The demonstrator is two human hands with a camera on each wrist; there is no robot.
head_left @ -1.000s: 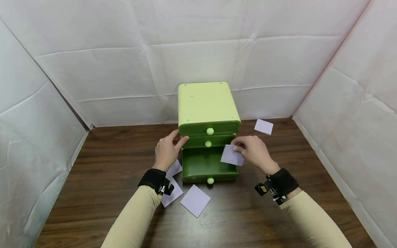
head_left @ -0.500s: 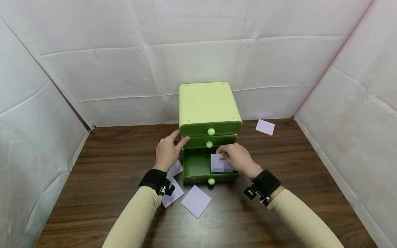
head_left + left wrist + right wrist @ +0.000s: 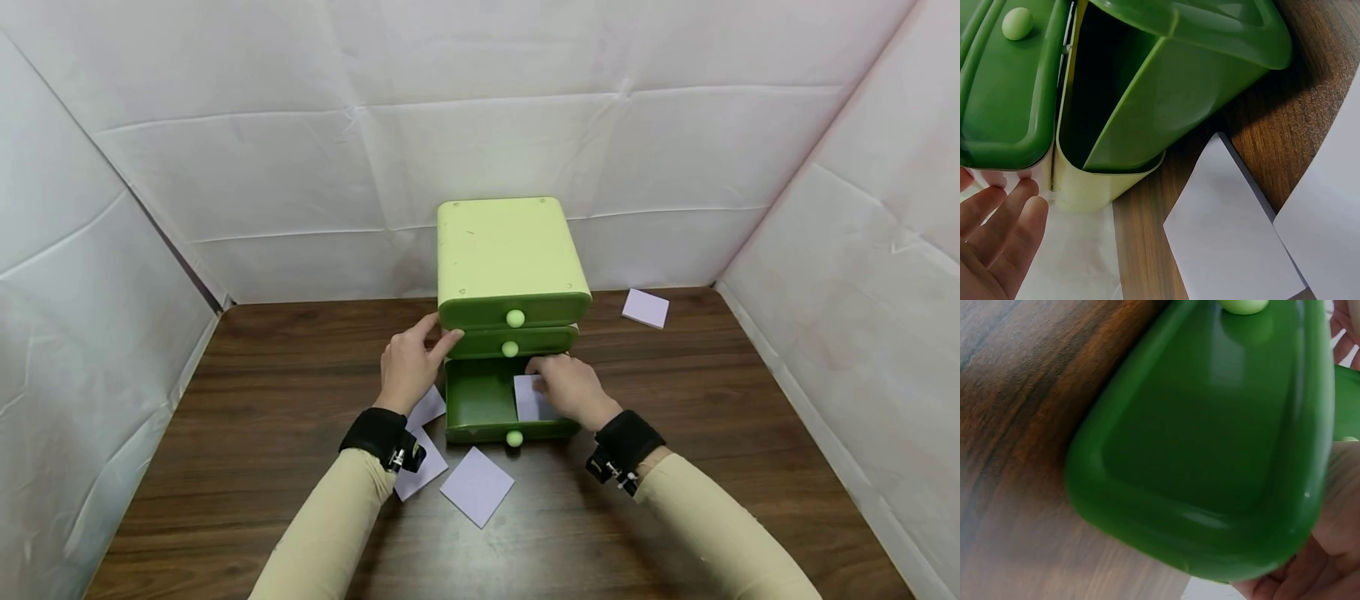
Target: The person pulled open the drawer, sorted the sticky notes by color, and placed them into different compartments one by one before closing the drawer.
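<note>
Green plastic three-drawer cabinet (image 3: 510, 258) stands at the back middle of the dark wooden table (image 3: 262, 433), its bottom drawer (image 3: 480, 400) pulled out toward the person and the two drawers above it shut. At the cabinet's left flank the left hand (image 3: 408, 367) rests with fairly straight fingers on the corner by the middle drawer, holding nothing. Inside the bottom drawer, the right hand (image 3: 570, 387) lies over a pale lilac square paper sheet (image 3: 527, 397) on the drawer floor — whether the fingers pinch it or only press it down I cannot tell.

Risks, as I judge them: the light cabinet could skid or tip forward if the right hand drags on the open drawer while the left eases off, and the sheet could lift out with the fingers, since paper clings. Its edge might also curl against the drawer's right wall.

Room is tight inside the drawer, with the middle drawer's front hanging just above the knuckles. In front of the cabinet lie loose lilac sheets (image 3: 477, 486); another lilac sheet (image 3: 646, 307) sits to its right — both sides otherwise give free table out to the white fabric walls (image 3: 847, 275).
</note>
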